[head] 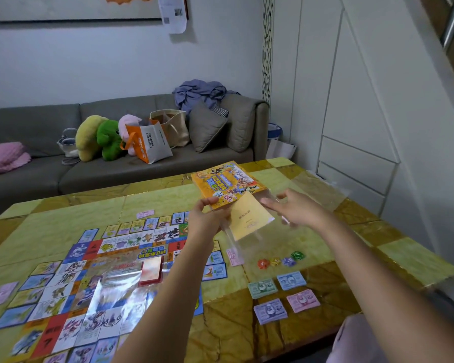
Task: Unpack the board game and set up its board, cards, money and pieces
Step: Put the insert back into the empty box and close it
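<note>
Left hand (203,213) pinching the orange game box (227,183) above the table's (409,260) middle, right hand (292,208) spread, gripping the clear bag (249,231) holding a yellow booklet (248,218), board (95,281) toward the left edge under a clear plastic sheet (116,292), red card deck (151,271) on it, four coloured tokens (281,261) and four money stacks (283,296) toward the near right edge.

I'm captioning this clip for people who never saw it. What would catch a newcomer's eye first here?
Probably the bright orange game box, held up above the table's far middle by the left hand, with a yellow booklet in clear plastic beneath it and the right hand beside it. Next, the colourful board ringed with cards at lower left, and four money stacks at lower right.
</note>
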The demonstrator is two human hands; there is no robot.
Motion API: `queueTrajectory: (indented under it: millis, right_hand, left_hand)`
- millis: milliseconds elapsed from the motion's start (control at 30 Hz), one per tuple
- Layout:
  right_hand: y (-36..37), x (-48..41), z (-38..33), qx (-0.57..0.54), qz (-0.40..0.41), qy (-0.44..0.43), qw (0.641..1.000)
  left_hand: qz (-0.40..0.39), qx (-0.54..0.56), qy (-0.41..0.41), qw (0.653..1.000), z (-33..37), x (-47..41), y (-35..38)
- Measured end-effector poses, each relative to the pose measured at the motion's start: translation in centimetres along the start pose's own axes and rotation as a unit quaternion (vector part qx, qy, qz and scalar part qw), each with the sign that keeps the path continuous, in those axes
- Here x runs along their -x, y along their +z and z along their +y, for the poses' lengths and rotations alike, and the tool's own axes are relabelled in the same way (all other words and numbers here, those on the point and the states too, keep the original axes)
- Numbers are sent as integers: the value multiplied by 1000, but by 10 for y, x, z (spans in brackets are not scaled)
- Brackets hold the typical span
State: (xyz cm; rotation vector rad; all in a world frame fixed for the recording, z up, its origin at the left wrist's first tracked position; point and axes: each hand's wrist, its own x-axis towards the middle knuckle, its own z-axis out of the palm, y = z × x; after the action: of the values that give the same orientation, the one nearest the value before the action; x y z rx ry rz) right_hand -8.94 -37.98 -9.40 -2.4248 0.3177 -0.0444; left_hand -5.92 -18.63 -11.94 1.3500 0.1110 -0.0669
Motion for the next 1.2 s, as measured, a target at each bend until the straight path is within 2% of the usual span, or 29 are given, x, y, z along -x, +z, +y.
queueTrajectory:
  millis: [133,333,533,600,667,767,1000,1200]
  right_hand:
    - [0,-10,-18,-62,-30,32,997]
    - [8,-23,-25,-41,-30,34,998]
    - [9,-14,-24,-177,-81,48,980]
    - [6,-2,-23,-117,-78,19,990]
    - [5,13,-24,-51,-69,-49,995]
    - [8,30,-24,-18,-89,-91,992]
    - [31,33,-11,-22,-32,-95,995]
    - [44,31,-14,-43,46,-63,996]
  left_hand:
    - [-10,-30,27,999,0,2,7]
    - [-12,-34,43,998,8,6,13]
    - [31,-57,10,998,4,2,7]
    - [48,-54,6,997,1,-2,5]
    - [61,-41,8,997,-1,-5,3]
    - [81,-26,19,996,-4,-7,2]
    - [77,-3,84,994,-4,-3,3]
    - [76,-45,127,988,-6,0,0]
